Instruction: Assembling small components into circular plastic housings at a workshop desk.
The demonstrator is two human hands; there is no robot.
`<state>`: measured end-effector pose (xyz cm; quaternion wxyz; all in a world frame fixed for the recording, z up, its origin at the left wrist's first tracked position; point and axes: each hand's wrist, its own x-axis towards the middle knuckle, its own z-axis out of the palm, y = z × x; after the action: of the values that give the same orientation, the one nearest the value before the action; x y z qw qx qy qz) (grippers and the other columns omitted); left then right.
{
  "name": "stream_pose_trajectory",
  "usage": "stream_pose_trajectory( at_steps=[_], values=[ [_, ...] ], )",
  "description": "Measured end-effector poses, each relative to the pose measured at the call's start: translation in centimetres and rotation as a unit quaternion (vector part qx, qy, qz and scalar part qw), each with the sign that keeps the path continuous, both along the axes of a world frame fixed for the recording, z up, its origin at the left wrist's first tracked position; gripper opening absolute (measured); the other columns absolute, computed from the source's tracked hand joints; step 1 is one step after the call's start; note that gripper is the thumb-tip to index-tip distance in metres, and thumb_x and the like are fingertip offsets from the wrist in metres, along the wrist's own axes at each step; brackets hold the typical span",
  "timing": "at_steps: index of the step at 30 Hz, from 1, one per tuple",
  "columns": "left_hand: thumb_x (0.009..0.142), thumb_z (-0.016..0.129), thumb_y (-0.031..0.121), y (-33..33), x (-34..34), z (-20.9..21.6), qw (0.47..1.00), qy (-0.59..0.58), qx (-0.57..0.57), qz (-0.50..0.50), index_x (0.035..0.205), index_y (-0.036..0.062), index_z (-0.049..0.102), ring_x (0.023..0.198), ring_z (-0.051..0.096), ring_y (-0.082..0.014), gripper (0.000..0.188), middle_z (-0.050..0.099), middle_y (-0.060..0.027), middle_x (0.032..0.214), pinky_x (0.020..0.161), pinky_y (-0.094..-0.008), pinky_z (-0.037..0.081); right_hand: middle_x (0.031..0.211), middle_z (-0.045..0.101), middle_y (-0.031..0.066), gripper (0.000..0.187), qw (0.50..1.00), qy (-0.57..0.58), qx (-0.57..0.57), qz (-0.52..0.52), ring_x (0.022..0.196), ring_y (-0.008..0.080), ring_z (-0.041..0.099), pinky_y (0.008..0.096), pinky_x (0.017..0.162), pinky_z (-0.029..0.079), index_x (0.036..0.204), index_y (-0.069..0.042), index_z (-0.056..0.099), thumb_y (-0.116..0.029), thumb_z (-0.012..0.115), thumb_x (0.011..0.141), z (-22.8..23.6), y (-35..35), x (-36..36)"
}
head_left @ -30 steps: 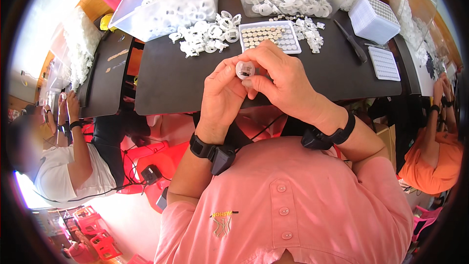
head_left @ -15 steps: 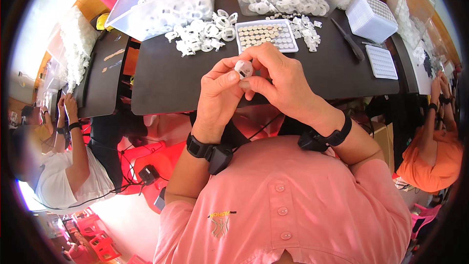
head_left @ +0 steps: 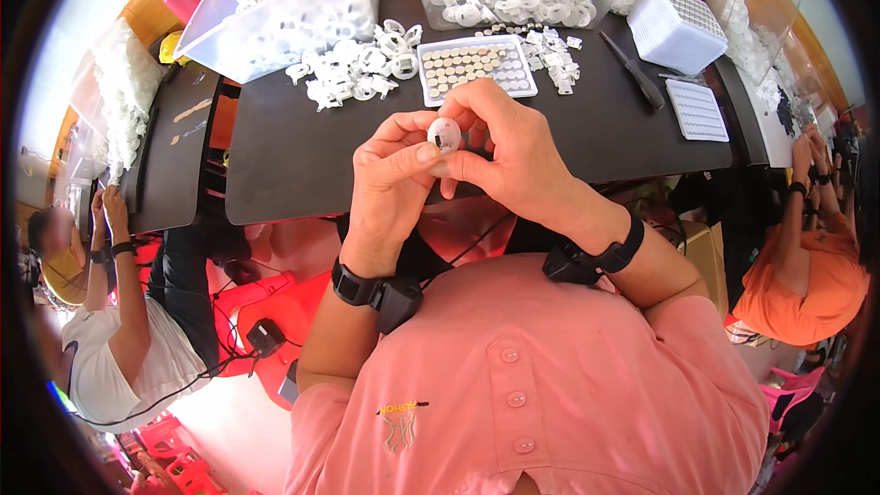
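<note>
Between both hands, over the table's near edge, I hold a small round white plastic part with a dark slot in it. My left hand pinches it from the left with thumb and fingers. From the right, the thumb and fingers of my right hand close on it too, covering part of its edge. Just beyond my hands lies a white tray with rows of tan and silvery discs. A pile of loose white plastic parts is left of the tray, with smaller white pieces to its right.
Clear bins of white parts stand at the back. On the right are a stack of white trays, a single tray and a dark pointed tool. People sit at both sides, one in a white shirt, another in orange.
The whole view has shifted, so the table and my hands appear further left. The round part is turned a little between my fingers; both hands still grip it.
</note>
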<state>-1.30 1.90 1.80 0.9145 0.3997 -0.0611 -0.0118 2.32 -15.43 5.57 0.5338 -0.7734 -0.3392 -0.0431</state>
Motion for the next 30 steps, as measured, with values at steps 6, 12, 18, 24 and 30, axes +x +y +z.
stream_pose_trajectory(
  at_steps=[6, 12, 18, 24, 30],
  values=[
    [0.092, 0.067, 0.008, 0.3, 0.1, -0.9, 0.999, -0.021, -0.038, 0.005, 0.113, -0.0007, 0.063, 0.077, 0.067, -0.0238, 0.023, 0.068, -0.0174, 0.098, 0.052, -0.0321, 0.052, 0.09, 0.064, 0.0094, 0.023, 0.995, -0.046, -0.089, 0.006, 0.074, 0.0271, 0.065, 0.0383, 0.066, 0.05, 0.098, -0.007, 0.061, -0.014, 0.073, 0.08, 2.5, -2.0, 2.6],
    [0.098, 0.06, 0.017, 0.3, 0.4, -0.8, 0.998, -0.037, -0.058, -0.011, 0.113, 0.0001, 0.062, 0.073, 0.064, -0.0244, 0.023, 0.064, -0.0174, 0.091, 0.048, -0.0313, 0.048, 0.084, 0.064, 0.0085, 0.006, 0.96, -0.149, -0.233, -0.042, 0.073, 0.0263, 0.063, 0.0369, 0.067, 0.048, 0.087, -0.007, 0.065, -0.009, 0.063, 0.082, 2.6, -4.5, 8.5],
    [0.099, 0.057, 0.016, 0.3, 0.3, -0.5, 0.997, -0.017, -0.071, -0.019, 0.114, -0.0007, 0.06, 0.073, 0.064, -0.0245, 0.023, 0.064, -0.0184, 0.092, 0.049, -0.032, 0.049, 0.085, 0.067, 0.0088, 0.009, 0.939, -0.197, -0.282, -0.021, 0.074, 0.0289, 0.064, 0.0391, 0.067, 0.048, 0.087, -0.007, 0.065, -0.009, 0.058, 0.082, 1.1, -3.3, 9.9],
    [0.099, 0.057, 0.012, 0.5, 0.3, -0.4, 0.996, -0.006, -0.079, -0.029, 0.115, -0.0021, 0.06, 0.074, 0.066, -0.0247, 0.022, 0.066, -0.0189, 0.094, 0.052, -0.0331, 0.051, 0.078, 0.068, 0.0091, 0.007, 0.929, -0.17, -0.326, -0.036, 0.076, 0.0323, 0.066, 0.044, 0.064, 0.048, 0.083, -0.013, 0.067, -0.017, 0.063, 0.081, 0.6, -2.8, 10.9],
    [0.099, 0.057, 0.01, 0.4, 0.4, -0.4, 0.995, -0.005, -0.088, -0.037, 0.115, -0.0029, 0.06, 0.075, 0.067, -0.0246, 0.021, 0.067, -0.0193, 0.096, 0.054, -0.0335, 0.052, 0.076, 0.068, 0.0103, 0.008, 0.912, -0.19, -0.36, -0.041, 0.076, 0.0322, 0.066, 0.0456, 0.065, 0.048, 0.086, -0.011, 0.067, -0.014, 0.06, 0.082, 0.6, -3.0, 10.7]
  ],
)
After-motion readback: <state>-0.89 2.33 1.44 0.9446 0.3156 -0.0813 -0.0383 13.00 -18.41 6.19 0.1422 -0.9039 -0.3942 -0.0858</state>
